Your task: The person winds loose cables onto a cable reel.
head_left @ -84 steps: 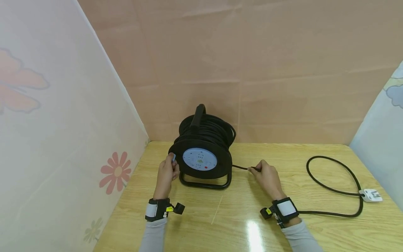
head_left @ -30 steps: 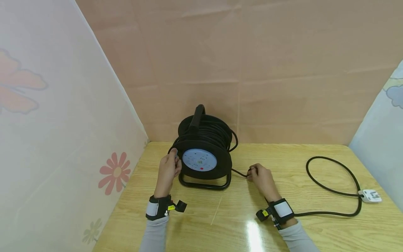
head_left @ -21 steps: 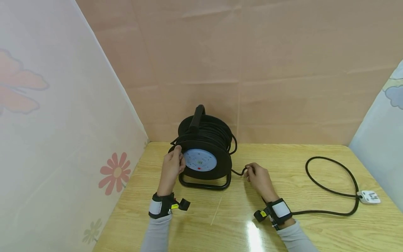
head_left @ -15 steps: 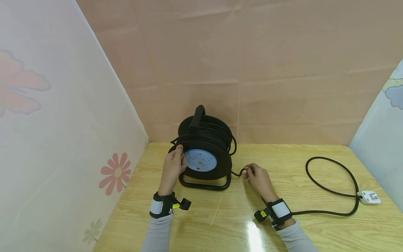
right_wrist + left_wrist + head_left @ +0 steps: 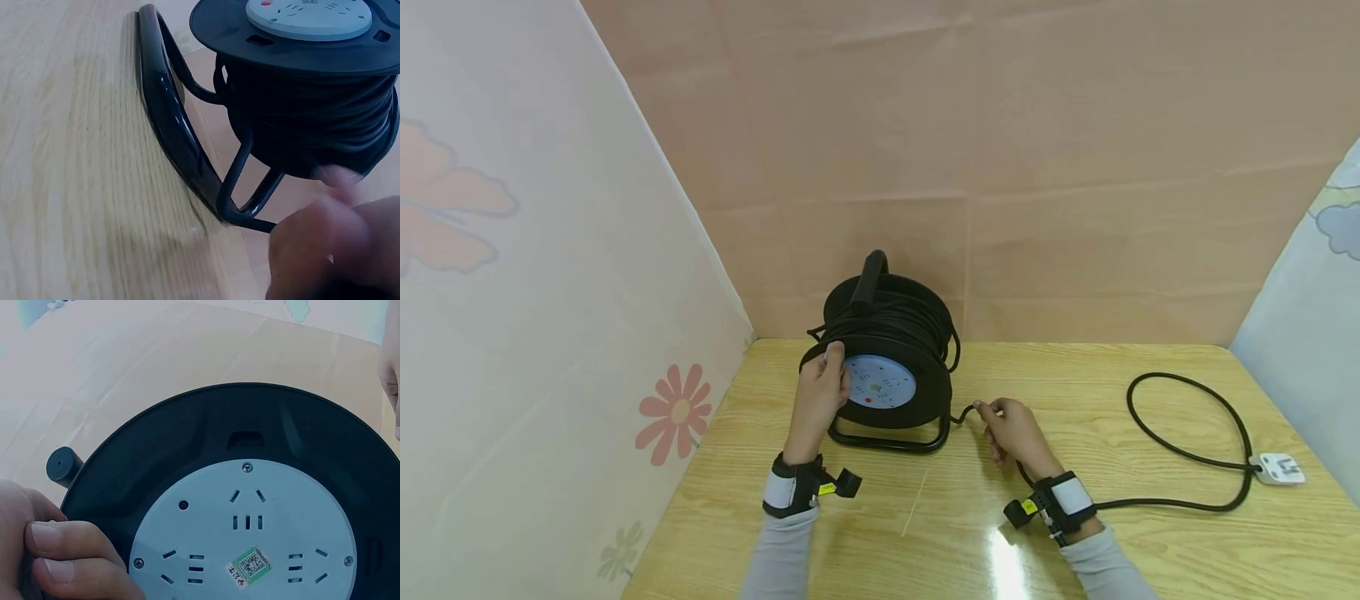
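Observation:
A black cable reel (image 5: pixel 898 312) stands on its tubular frame, wound thickly with black cable. Its front disc carries a pale round socket panel (image 5: pixel 244 544). At the upper left of that disc, my left hand (image 5: pixel 820 390) grips the small winding knob (image 5: pixel 829 352), mostly covered by curled fingers. Right of the frame, my right hand (image 5: pixel 1013 429) pinches the loose cable (image 5: pixel 964 413) between thumb and forefinger, other fingers lower and relaxed. In the right wrist view this hand is blurred, with the cable (image 5: pixel 250 223) running from it toward the coil.
The cable's tail (image 5: pixel 1165 502) passes under the right wrist and loops at the table's right side, ending in a white plug (image 5: pixel 1279 468). The reel's carrying handle (image 5: pixel 870 283) rises at the top. A brown papered wall (image 5: pixel 1075 208) stands behind the wooden table (image 5: pixel 865 517).
The left hand has moved up and right round the disc, which has turned clockwise. The right hand has come left toward the reel with the cable; the plug has slid slightly left.

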Motion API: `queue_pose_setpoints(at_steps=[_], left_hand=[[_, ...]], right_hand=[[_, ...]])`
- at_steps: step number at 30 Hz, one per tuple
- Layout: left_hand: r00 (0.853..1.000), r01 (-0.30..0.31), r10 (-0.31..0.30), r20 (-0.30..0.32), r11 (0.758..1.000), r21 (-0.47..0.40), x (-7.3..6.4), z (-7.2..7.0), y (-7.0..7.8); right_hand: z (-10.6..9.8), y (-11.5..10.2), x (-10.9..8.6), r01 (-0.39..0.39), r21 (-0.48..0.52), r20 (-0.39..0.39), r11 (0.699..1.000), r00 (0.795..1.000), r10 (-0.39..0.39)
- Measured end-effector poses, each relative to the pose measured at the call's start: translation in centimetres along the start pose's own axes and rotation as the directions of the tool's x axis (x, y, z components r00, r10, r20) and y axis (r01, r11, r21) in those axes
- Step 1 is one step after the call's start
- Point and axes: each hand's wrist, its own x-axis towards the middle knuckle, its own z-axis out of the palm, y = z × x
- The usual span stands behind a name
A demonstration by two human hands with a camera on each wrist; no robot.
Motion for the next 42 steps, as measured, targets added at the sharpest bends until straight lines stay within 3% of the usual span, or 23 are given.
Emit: queue_pose_setpoints(at_steps=[1,9,17,20,24,32,36,42], left_hand=[[1.0,-0.01,0.01,-0.007,1.0,0.009,0.0,0.1,-0.1],[0.998,-0.052,0.056,-0.029,0.991,0.124,0.1,0.9,0.3],[0.996,-0.03,0.048,-0.076,0.977,0.213,-0.2,1.7,0.9],[0.992,-0.041,0.075,-0.1,0.95,0.311,-0.3,2.1,1.1],[0.984,-0.093,0.151,-0.098,0.892,0.442,-0.4,2.7,1.4],[0.96,-0.184,0.271,-0.064,0.79,0.585,-0.2,3.4,1.7],[0.954,-0.193,0.293,-0.068,0.768,0.611,-0.1,3.5,1.8],[0.957,-0.189,0.285,-0.061,0.765,0.616,0.0,3.4,1.8]], right_hand=[[0.0,-0.1,0.0,-0.016,0.034,0.023,0.999,1.0,0.015],[0.2,-0.3,0.2,0.081,-0.042,0.022,0.996,0.997,-0.08],[0.0,-0.4,0.0,0.047,-0.031,-0.005,0.998,0.999,-0.048],[-0.1,-0.4,0.0,0.038,-0.014,-0.008,0.999,0.999,-0.038],[-0.3,-0.6,0.0,0.042,0.001,-0.016,0.999,0.999,-0.042],[-0.5,-1.0,-0.2,0.08,0.05,0.006,0.996,0.997,-0.08],[-0.3,-1.0,-0.2,0.116,0.04,0.011,0.992,0.993,-0.117],[0.4,-1.0,-0.2,0.175,0.07,0.049,0.982,0.983,-0.178]])
